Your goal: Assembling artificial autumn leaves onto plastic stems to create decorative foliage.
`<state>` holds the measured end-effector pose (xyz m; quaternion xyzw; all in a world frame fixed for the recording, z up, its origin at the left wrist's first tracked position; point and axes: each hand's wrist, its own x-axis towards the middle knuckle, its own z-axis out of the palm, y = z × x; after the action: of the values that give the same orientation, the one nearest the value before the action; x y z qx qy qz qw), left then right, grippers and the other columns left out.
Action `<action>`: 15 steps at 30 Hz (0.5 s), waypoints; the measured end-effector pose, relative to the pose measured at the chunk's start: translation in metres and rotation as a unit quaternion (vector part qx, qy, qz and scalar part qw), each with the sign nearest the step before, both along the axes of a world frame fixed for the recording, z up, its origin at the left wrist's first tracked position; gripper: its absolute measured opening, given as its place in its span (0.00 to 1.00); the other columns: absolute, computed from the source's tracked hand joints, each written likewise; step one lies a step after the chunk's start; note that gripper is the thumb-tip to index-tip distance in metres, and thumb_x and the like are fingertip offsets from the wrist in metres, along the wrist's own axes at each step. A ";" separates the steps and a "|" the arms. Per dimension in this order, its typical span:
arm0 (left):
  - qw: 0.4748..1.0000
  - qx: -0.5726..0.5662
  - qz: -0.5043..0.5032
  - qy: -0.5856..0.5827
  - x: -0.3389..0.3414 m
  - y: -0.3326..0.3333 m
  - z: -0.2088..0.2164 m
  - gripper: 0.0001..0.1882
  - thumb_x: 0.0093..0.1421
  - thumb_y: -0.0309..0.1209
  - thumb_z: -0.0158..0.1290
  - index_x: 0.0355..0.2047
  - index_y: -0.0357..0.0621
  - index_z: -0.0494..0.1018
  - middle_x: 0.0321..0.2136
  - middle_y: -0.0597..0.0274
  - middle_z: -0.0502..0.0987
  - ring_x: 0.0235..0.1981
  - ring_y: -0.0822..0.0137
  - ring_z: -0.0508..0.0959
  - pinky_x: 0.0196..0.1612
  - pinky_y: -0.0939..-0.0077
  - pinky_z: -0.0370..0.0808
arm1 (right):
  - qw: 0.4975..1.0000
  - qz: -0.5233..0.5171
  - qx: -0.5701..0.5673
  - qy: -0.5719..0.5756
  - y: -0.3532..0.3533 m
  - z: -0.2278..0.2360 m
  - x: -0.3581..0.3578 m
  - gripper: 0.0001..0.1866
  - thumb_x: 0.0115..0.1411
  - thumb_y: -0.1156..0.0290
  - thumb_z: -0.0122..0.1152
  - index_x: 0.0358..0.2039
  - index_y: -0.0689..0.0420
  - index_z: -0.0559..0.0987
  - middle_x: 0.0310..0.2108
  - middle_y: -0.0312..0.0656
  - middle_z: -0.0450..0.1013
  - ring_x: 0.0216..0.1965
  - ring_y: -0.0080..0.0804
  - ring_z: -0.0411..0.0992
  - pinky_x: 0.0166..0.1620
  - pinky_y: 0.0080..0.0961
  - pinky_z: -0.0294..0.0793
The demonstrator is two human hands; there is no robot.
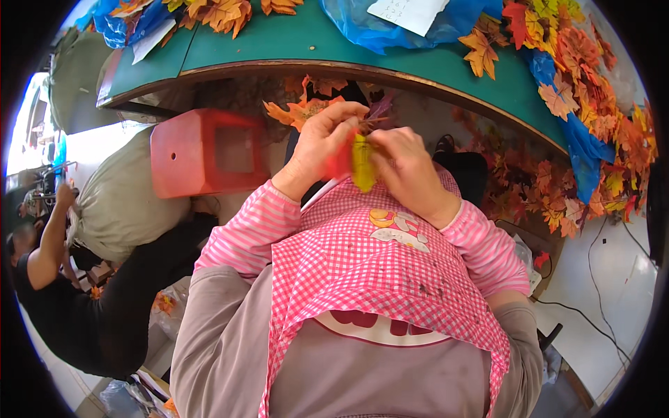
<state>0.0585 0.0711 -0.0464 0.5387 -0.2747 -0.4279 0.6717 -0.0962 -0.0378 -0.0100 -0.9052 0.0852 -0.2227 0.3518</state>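
Observation:
Both hands meet in front of my chest, over a bunch of artificial autumn leaves. My left hand [319,145] is closed in a pinch at the stems. Orange leaves [300,111] stick out beyond its fingers. A yellow leaf [362,164] hangs down between the hands, beside a red leaf [339,163] blurred by motion. My right hand [412,171] has its fingers curled in at the top of the yellow leaf; exactly what they pinch is partly hidden. A few thin purplish-brown strands [378,111] show above the fingertips.
A green table [265,52] curves across the far side, bearing a blue plastic bag [362,28] and leaves. Heaps of artificial leaves [585,118] spill down at right. Left are a red stool [182,157], a large pale sack [125,198] and another person [104,313]. Cables [592,317] cross the floor.

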 end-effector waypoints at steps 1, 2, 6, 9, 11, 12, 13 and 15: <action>0.998 0.011 -0.007 0.057 -0.001 0.000 0.010 0.13 0.63 0.28 0.53 0.47 0.38 0.72 0.35 0.63 0.77 0.36 0.76 0.76 0.43 0.82 0.73 | 0.999 0.043 0.005 -0.008 0.000 0.002 0.003 0.15 0.53 0.76 0.59 0.43 0.60 0.73 0.39 0.45 0.72 0.44 0.44 0.68 0.48 0.36 0.65; 0.999 0.036 -0.006 0.014 -0.002 0.001 0.015 0.13 0.62 0.28 0.53 0.46 0.37 0.72 0.35 0.64 0.77 0.37 0.77 0.76 0.43 0.82 0.73 | 0.998 0.059 0.015 0.001 0.002 0.001 0.004 0.15 0.53 0.76 0.59 0.43 0.60 0.73 0.39 0.44 0.72 0.44 0.44 0.68 0.48 0.36 0.65; 0.998 0.053 -0.007 -0.033 0.004 0.012 0.018 0.14 0.59 0.24 0.56 0.46 0.39 0.73 0.34 0.67 0.77 0.36 0.78 0.76 0.41 0.84 0.73 | 0.992 0.114 0.051 -0.011 -0.001 0.005 0.003 0.13 0.55 0.73 0.61 0.41 0.61 0.75 0.40 0.44 0.74 0.42 0.44 0.70 0.47 0.36 0.70; 0.997 0.076 0.006 -0.009 0.009 0.021 0.025 0.15 0.59 0.23 0.56 0.47 0.40 0.73 0.34 0.69 0.77 0.33 0.81 0.75 0.34 0.88 0.72 | 0.988 -0.012 0.151 -0.039 -0.020 0.004 0.000 0.08 0.58 0.76 0.56 0.38 0.62 0.77 0.36 0.45 0.76 0.39 0.43 0.72 0.42 0.31 0.72; 0.996 0.088 0.005 -0.006 0.013 0.026 0.022 0.14 0.59 0.23 0.55 0.46 0.41 0.73 0.33 0.70 0.77 0.30 0.84 0.74 0.26 0.91 0.69 | 0.993 -0.012 0.105 -0.052 -0.035 -0.005 0.009 0.08 0.58 0.79 0.55 0.38 0.62 0.77 0.40 0.47 0.75 0.42 0.42 0.72 0.45 0.30 0.72; 0.997 0.077 -0.001 -0.020 0.013 0.027 0.023 0.14 0.59 0.23 0.55 0.46 0.41 0.73 0.33 0.70 0.77 0.29 0.85 0.73 0.24 0.91 0.67 | 0.997 0.014 0.071 -0.038 -0.038 -0.013 0.012 0.10 0.57 0.79 0.55 0.40 0.62 0.77 0.42 0.48 0.74 0.45 0.42 0.71 0.47 0.29 0.71; 0.997 0.065 -0.007 -0.034 0.015 0.027 0.024 0.13 0.59 0.23 0.54 0.46 0.42 0.74 0.33 0.70 0.77 0.28 0.86 0.73 0.22 0.92 0.65 | 0.998 0.041 0.036 -0.024 -0.041 -0.020 0.016 0.11 0.56 0.79 0.55 0.41 0.62 0.76 0.45 0.50 0.73 0.48 0.42 0.71 0.50 0.28 0.70; 0.988 0.055 -0.023 -0.144 0.015 0.029 0.027 0.11 0.58 0.21 0.54 0.42 0.39 0.75 0.33 0.68 0.78 0.29 0.81 0.76 0.27 0.88 0.72 | 0.986 0.084 0.106 0.102 -0.055 -0.022 0.018 0.13 0.55 0.76 0.59 0.42 0.62 0.75 0.39 0.44 0.76 0.41 0.31 0.73 0.45 0.25 0.72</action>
<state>0.0730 0.0996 -0.0194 0.6245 -0.3569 -0.3753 0.5846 -0.0780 -0.0925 -0.0315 -0.8848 0.0674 -0.0888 0.4525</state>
